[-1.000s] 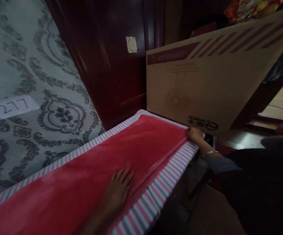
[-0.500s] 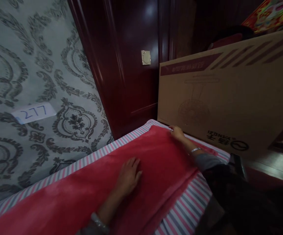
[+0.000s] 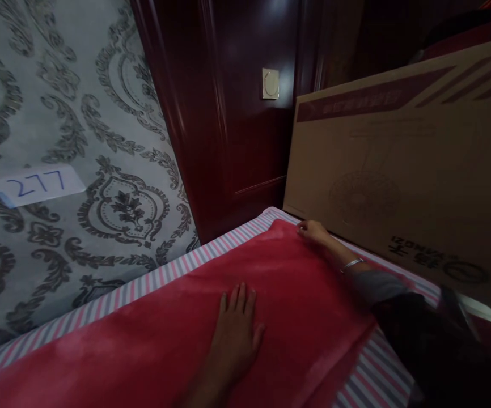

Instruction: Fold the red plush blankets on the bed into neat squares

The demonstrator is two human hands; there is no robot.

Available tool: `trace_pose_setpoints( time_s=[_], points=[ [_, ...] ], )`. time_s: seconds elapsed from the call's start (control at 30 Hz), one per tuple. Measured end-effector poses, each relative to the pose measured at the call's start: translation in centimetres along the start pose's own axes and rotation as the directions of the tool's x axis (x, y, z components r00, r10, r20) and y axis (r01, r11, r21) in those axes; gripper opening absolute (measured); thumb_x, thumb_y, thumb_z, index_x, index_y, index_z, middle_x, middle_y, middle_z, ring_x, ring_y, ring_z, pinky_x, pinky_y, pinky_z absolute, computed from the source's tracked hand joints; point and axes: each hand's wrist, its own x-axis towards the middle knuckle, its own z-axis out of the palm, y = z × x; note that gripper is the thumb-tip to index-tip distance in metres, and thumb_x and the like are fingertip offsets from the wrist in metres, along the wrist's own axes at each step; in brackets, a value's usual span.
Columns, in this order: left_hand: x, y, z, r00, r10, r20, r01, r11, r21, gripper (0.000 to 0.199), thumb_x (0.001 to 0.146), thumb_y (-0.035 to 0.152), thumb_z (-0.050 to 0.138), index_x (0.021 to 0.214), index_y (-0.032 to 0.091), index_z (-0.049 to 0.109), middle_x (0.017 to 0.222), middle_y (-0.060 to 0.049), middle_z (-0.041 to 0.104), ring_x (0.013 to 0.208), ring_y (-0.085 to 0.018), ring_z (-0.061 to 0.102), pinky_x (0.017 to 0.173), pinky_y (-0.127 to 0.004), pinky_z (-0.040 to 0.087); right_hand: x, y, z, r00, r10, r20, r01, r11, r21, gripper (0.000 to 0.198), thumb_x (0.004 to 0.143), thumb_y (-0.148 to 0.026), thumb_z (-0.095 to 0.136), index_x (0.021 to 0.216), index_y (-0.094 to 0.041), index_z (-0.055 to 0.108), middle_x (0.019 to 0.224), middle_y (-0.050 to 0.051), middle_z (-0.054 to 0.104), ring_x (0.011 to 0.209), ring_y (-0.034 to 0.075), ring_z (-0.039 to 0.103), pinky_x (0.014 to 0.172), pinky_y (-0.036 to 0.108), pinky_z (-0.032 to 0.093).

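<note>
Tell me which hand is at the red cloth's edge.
The right hand, wearing the silver bracelet. It is at the edge of the red cloth near the cardboard box; the left hand lies flat farther in.

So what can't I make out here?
All in the head view:
Left hand: palm, hidden by the hand's own back.
Red cloth: near end, cut off by the left and bottom edges.
Box: right end, cut off by the right edge; top lettering, blurred.
</note>
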Motion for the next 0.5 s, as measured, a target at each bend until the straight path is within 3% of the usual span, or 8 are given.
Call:
trace_pose_setpoints(
  time_s=[0.1, 0.23, 0.37, 0.5],
  points=[
    [0.0, -0.1, 0.2, 1.0, -0.002, 0.0, 0.002, 1.0, -0.011, 0.063, 0.095, 0.036, 0.046, 0.155, 0.019, 0.037, 0.164, -0.012, 0.028, 0.153, -0.032, 0.022, 0.122, -0.06, 0.018, -0.1, 0.2, 0.0, 1.0, -0.016, 0.024, 0.015, 0.999, 0.04, 0.022, 0.087, -0.028, 0.063, 0.1, -0.019, 0.079, 0.099, 0.007, 0.076, 0.095, 0.021, 0.069, 0.076, 0.023, 0.047],
    [-0.1, -0.3, 0.5, 1.0, 0.004, -0.014, -0.005, 0.999, -0.032, 0.063, 0.096, 0.037, 0.045, 0.156, 0.019, 0.037, 0.164, -0.012, 0.027, 0.152, -0.032, 0.023, 0.122, -0.06, 0.019, 0.4, 0.1, -0.2, 0.998, 0.031, 0.049, -0.037, 0.993, 0.11, 0.029, 0.092, -0.034, 0.057, 0.09, -0.014, 0.078, 0.083, 0.009, 0.074, 0.079, 0.02, 0.068, 0.067, 0.024, 0.047],
    [-0.1, -0.5, 0.9, 0.999, 0.018, -0.036, -0.019, 0.999, -0.043, 0.062, 0.098, 0.042, 0.042, 0.156, 0.021, 0.036, 0.163, -0.011, 0.029, 0.152, -0.031, 0.024, 0.122, -0.059, 0.02, 0.8, -0.4, 0.1, 0.992, 0.037, 0.123, -0.062, 0.977, 0.203, 0.028, 0.086, -0.039, 0.065, 0.08, -0.013, 0.074, 0.071, 0.008, 0.07, 0.066, 0.019, 0.064, 0.059, 0.026, 0.046],
    [-0.1, -0.7, 1.1, 0.999, 0.021, -0.042, -0.023, 0.999, -0.043, 0.062, 0.098, 0.043, 0.042, 0.156, 0.022, 0.036, 0.164, -0.01, 0.029, 0.152, -0.032, 0.023, 0.122, -0.061, 0.02, 0.7, -1.0, 0.7, 0.984, -0.024, 0.179, -0.034, 0.949, 0.315, 0.022, 0.076, -0.025, 0.07, 0.096, -0.014, 0.073, 0.072, 0.002, 0.068, 0.065, 0.015, 0.06, 0.058, 0.023, 0.045]
  ],
)
